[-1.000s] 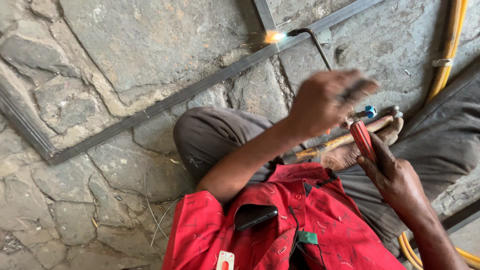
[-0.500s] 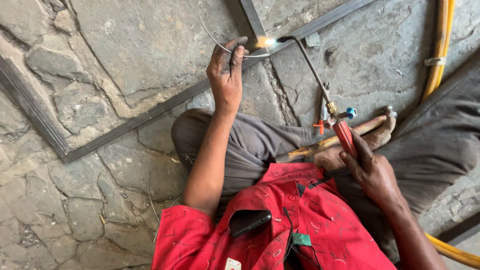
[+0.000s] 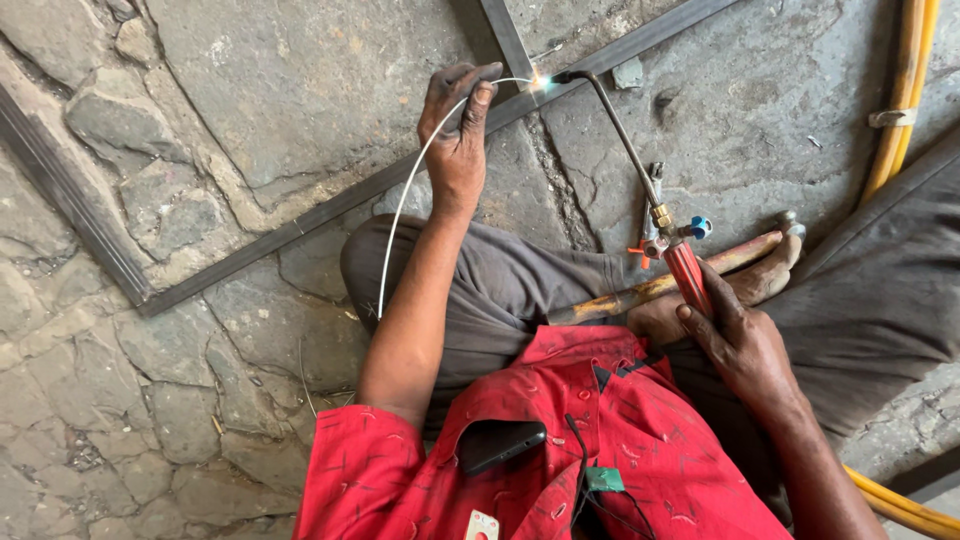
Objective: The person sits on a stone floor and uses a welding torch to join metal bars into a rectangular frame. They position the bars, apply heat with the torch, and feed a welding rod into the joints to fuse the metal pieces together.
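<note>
A bright spark (image 3: 540,82) burns at the top of the view, about twelve o'clock, right where two dark metal bars (image 3: 300,220) meet on the stone floor (image 3: 230,90). The thin pale rod (image 3: 405,200) feeds straight into that glow from the nine o'clock side, and it curves away down toward seven o'clock, its loose end hanging beside the forearm. The left hand (image 3: 456,135) has it pinched up near the tip, fingertips (image 3: 484,92) closed tight on the wire, the other fingers curled in. From the three o'clock side the torch (image 3: 640,175) comes in, its bent dark nozzle touching the glow, its long neck running down toward five o'clock to brass fittings with a blue knob and a red one. The right hand (image 3: 745,350) is wrapped around the red handle, fingers closed firmly on it, thumb laid along the grip. Under the torch lies a worn wooden handle (image 3: 680,280), angled across the lap toward two o'clock. Grey trousers (image 3: 520,280) fold beneath both arms. At six o'clock there's a red shirt (image 3: 560,460) with a dark phone (image 3: 500,445) in its pocket. Yellow hoses (image 3: 900,110) run along the right edge, from one o'clock down to five.
</note>
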